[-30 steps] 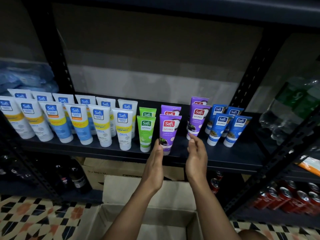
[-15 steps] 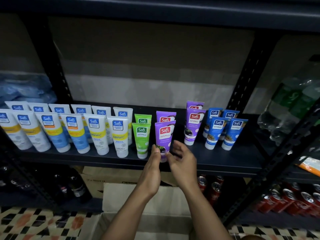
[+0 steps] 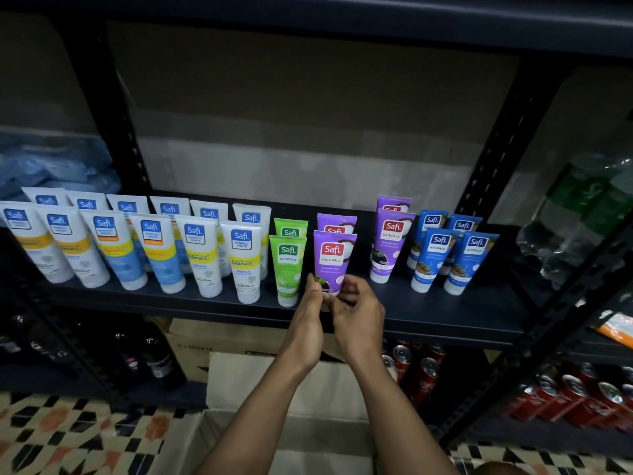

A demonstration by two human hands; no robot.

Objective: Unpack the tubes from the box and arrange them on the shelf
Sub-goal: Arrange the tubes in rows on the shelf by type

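Head view: a dark shelf (image 3: 445,315) carries upright tubes in two-deep rows. From the left end stand white tubes (image 3: 202,258), then green tubes (image 3: 287,265), purple tubes (image 3: 390,241) and blue tubes (image 3: 471,260). Near the middle of the front edge stands the front purple tube (image 3: 334,257). The left hand (image 3: 306,320) presses nearly straight fingers to its left side, and the right hand (image 3: 361,318) curls narrowly round its lower end. An open cardboard box (image 3: 239,437) sits on the floor below.
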